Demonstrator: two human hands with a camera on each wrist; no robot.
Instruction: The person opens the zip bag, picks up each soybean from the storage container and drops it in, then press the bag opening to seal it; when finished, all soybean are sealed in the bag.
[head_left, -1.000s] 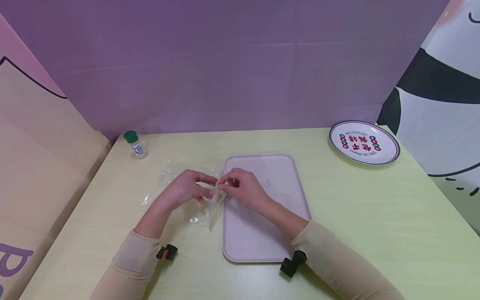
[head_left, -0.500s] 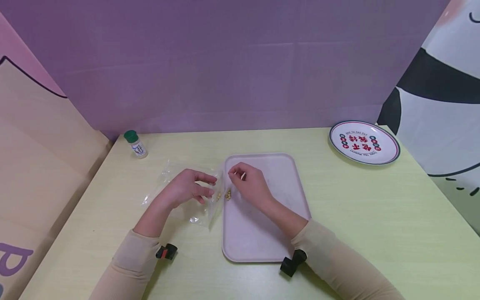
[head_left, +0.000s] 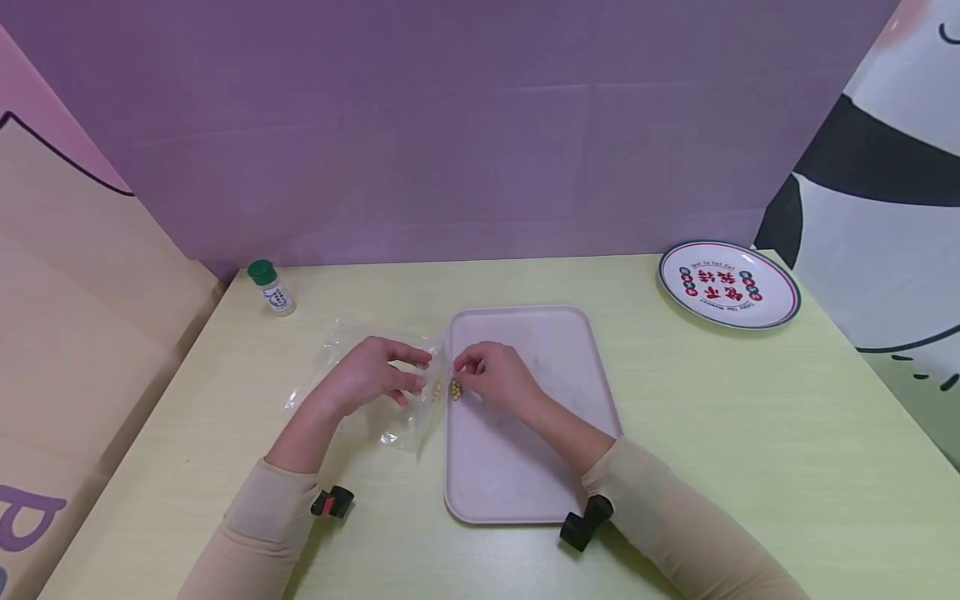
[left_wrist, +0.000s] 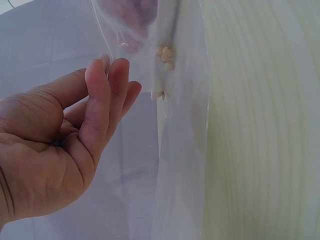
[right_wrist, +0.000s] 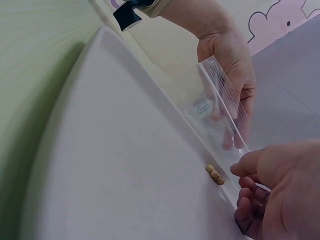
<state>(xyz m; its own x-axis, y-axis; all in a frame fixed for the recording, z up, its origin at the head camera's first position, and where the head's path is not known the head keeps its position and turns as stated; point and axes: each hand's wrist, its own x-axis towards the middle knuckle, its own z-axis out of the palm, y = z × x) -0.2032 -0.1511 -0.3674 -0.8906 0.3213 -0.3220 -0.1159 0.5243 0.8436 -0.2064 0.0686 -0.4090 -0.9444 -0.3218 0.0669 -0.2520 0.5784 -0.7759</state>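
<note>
The small tan beans [head_left: 456, 389] lie at your tray [head_left: 540, 475]'s ten o'clock edge; more show through the clear bag [head_left: 401, 435] just beyond. Your left hand [head_left: 375, 377], at their nine, has its fingers spread at the bag. Your right hand [head_left: 498, 375], at their three, has curled fingers; whether they pinch anything, you can't tell. You seem to be moving beans at the bag's mouth; that calls for a steady opening and light fingertips.
</note>
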